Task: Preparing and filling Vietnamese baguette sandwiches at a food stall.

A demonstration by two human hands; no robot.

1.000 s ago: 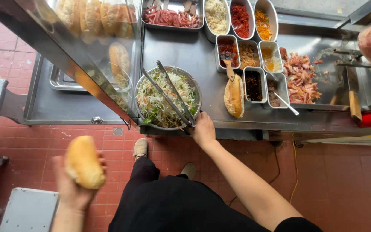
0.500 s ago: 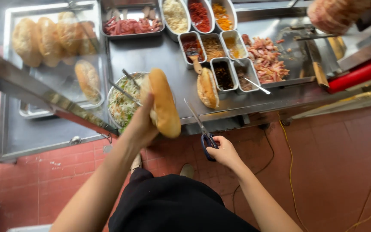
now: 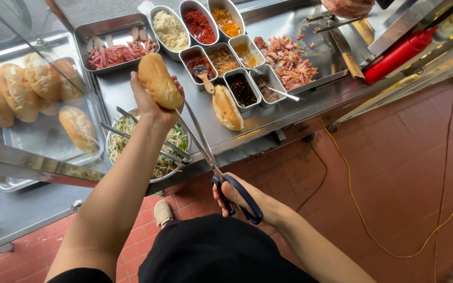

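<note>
The left hand (image 3: 150, 102) has carried the golden oblong bread roll (image 3: 160, 80) up to upper centre, gripping it. The right hand (image 3: 245, 199) has swapped the tongs for long blue-handled steel scissors (image 3: 208, 152), blades now touching the roll's end above the shredded-salad bowl (image 3: 132, 147).

Red tiled floor (image 3: 394, 173) across lower right of frame; steel table (image 3: 268, 118) through the upper half; glass pane (image 3: 22, 89) at left; daylight glare on metal.

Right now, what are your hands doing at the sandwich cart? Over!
Left hand grips a bread roll. Right hand works long scissors, blades at the roll's underside. Salad bowl with tongs right below; another roll lies beside it.
</note>
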